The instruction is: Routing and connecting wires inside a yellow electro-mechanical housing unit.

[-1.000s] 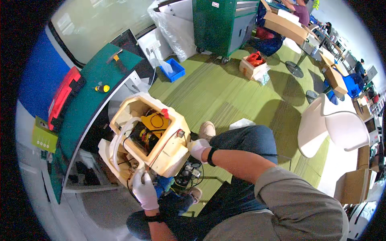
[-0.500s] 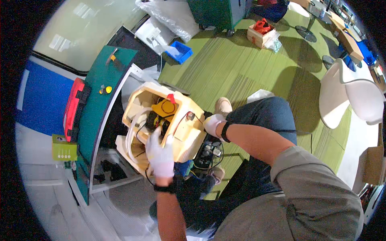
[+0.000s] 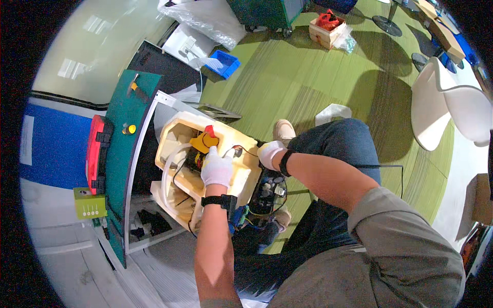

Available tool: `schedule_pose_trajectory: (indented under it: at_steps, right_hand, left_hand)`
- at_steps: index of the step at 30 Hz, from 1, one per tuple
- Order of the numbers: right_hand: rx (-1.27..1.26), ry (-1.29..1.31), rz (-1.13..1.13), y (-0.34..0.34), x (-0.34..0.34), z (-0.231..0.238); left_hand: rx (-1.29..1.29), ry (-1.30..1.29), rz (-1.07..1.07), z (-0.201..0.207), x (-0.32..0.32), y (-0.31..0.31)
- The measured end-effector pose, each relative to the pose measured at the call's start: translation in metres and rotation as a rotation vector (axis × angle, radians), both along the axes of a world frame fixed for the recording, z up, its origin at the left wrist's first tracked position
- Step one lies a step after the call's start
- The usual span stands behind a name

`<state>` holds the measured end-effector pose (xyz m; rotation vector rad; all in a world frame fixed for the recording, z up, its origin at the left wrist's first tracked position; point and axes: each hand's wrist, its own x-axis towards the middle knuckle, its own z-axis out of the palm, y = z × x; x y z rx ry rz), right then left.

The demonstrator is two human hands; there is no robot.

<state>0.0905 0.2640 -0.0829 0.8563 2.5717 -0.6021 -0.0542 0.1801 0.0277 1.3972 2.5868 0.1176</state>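
A cream plastic housing (image 3: 249,172) lies tilted in front of me, its hollow side showing. Inside are a yellow part (image 3: 202,141) with a red tip, dark wound parts and a pale looped tube (image 3: 168,172). My left hand (image 3: 216,169), in a white glove, is over the housing's inner edge, index finger and thumb apart, close below the yellow part. A thin black cord (image 3: 247,151) runs from a round fitting (image 3: 236,151) toward my right hand (image 3: 269,154). That hand, also gloved, is curled at the housing's right corner; its fingertips are hidden.
On the green bench (image 3: 128,149) at left lie a hammer (image 3: 135,88), a yellow-black tool (image 3: 129,129) and a red case (image 3: 96,154). A green box (image 3: 90,203) sits nearby. A black tray of parts (image 3: 269,192) is beside my leg; a blue bin (image 3: 224,64) stands beyond.
My left hand has moved up and right from the tube side, toward the yellow part and the cord. My right hand stays at the housing's corner. The view has shifted slightly.
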Motion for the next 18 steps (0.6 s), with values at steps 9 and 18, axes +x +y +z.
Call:
schedule_pose_trajectory:
  at_steps: [9,18]
  right_hand:
    - [-0.097,0.329,-0.277,0.020,-0.015,0.046]
    - [-0.384,0.701,-0.306,0.022,-0.022,0.014]
  left_hand:
    - [0.061,-0.026,0.025,0.002,-0.007,-0.002]
    - [0.053,-0.081,0.044,0.000,-0.007,-0.001]
